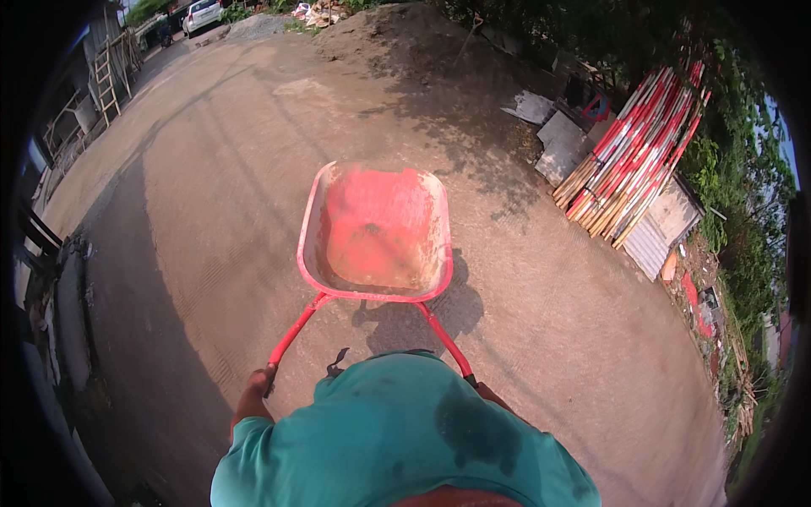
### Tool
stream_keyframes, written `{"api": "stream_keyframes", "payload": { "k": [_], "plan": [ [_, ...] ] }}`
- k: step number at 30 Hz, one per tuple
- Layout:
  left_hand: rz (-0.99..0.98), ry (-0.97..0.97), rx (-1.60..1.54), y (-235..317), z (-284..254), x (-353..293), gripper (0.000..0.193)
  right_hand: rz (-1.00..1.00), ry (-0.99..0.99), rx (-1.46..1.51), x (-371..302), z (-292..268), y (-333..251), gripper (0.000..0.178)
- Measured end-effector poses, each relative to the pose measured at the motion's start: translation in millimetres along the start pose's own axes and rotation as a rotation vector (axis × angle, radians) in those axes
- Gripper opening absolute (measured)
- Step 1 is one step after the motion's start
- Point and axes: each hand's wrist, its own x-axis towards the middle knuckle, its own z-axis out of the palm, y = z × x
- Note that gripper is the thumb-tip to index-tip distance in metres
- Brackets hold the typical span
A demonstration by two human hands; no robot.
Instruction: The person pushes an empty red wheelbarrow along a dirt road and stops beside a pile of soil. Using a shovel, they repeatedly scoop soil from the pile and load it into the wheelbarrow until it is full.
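Note:
A red wheelbarrow (376, 228) stands out in front of me, its tray holding no load, only pale dirt smeared over the paint and along the sides. Two red tubular handles run from the tray back toward my body. My left hand (260, 380) is wrapped round the dark end of the left handle (293, 334). At the dark grip of the right handle (448, 340) is my right hand (482, 389), closed on it and partly covered by my green shirt, so its fingers barely show. The wheel and legs are hidden beneath the tray.
Bundled red-and-white poles (634, 152) lean at the right over corrugated sheets (649, 245). A dirt heap (380, 38) rises at the far end, with a long-handled tool (470, 35) in it. A bamboo ladder (106, 83) and white car (203, 15) are far left.

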Motion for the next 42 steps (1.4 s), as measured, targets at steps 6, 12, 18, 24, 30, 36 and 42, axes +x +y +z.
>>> {"api": "stream_keyframes", "payload": {
  "k": [6,12,18,24,30,36,42],
  "plan": [
    [0.165,0.077,-0.014,124,-11,100,0.055,0.001,-0.154,0.006,69,-57,-138,0.055],
    [0.111,0.094,0.080,284,40,180,0.060,-0.099,-0.098,0.084,238,-135,-201,0.027],
    [0.133,0.193,0.106,444,55,238,0.058,0.008,-0.180,0.182,294,-250,-350,0.025],
    [0.120,0.104,0.016,579,75,353,0.055,0.015,-0.158,0.220,409,-322,-460,0.036],
    [0.101,0.141,-0.009,715,71,469,0.054,-0.042,-0.106,0.177,514,-388,-602,0.041],
    [0.112,0.103,0.064,883,78,546,0.058,-0.058,-0.174,0.260,601,-474,-720,0.047],
    [0.086,0.142,0.050,988,119,632,0.058,-0.038,-0.230,0.168,702,-564,-840,0.048]
  ]
}}
